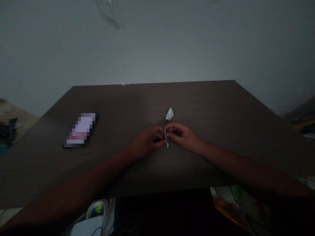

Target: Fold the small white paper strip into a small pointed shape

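Note:
Near the middle of the dark wooden table [137, 105], my left hand [148, 139] and my right hand [181, 133] meet at a narrow piece of white paper [165, 135]. Fingertips of both hands pinch it from either side, and a small pointed end sticks out below them. The paper looks thin and folded, seen nearly edge-on; much of it is hidden by the fingers. Just beyond my hands lies a second piece, a small folded white paper [169, 114] with a pointed top, touched by neither hand.
To the left a phone [81, 130] with a lit, blurred screen lies on the table. A pale wall [172, 42] rises behind the far edge, where a small whitish scrap [125, 85] sits. Below the near edge stands a white container [97, 209] with colourful things in it.

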The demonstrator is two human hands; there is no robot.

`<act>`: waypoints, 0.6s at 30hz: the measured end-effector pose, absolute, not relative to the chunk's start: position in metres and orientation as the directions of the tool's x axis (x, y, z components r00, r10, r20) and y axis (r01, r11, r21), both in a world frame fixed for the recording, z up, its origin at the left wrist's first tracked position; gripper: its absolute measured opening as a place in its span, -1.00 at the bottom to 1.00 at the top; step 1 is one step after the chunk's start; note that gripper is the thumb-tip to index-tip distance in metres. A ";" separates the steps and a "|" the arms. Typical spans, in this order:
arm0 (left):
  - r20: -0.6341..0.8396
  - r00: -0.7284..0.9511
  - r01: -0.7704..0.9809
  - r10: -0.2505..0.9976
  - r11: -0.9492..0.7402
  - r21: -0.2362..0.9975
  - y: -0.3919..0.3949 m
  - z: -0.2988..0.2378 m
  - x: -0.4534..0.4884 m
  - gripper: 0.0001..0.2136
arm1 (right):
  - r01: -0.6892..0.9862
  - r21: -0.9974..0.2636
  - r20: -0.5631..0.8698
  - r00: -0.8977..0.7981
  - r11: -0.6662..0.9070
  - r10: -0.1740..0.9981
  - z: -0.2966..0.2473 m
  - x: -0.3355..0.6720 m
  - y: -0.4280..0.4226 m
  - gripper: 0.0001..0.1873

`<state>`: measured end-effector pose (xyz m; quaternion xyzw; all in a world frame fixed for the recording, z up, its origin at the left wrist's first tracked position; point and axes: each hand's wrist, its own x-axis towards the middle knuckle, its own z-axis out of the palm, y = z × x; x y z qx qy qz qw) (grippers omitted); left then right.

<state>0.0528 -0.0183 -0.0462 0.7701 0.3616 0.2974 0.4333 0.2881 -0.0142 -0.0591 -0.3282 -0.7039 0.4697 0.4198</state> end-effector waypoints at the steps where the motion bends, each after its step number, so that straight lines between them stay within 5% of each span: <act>1: 0.161 0.553 0.310 0.818 -0.381 0.871 -0.018 -0.046 0.053 -0.84 | 0.054 -0.949 0.260 -0.429 0.312 0.865 -0.060 0.287 -0.014 -0.78; 8: 0.227 0.531 0.356 0.816 -0.458 0.815 -0.015 -0.047 0.052 -0.84 | 0.090 -0.986 0.086 -0.425 0.137 0.901 -0.059 0.285 -0.016 -0.61; 18: 0.179 0.546 0.420 0.819 -0.452 0.787 -0.015 -0.047 0.048 -0.86 | 0.121 -0.983 0.073 -0.429 0.137 0.900 -0.060 0.284 -0.015 -0.71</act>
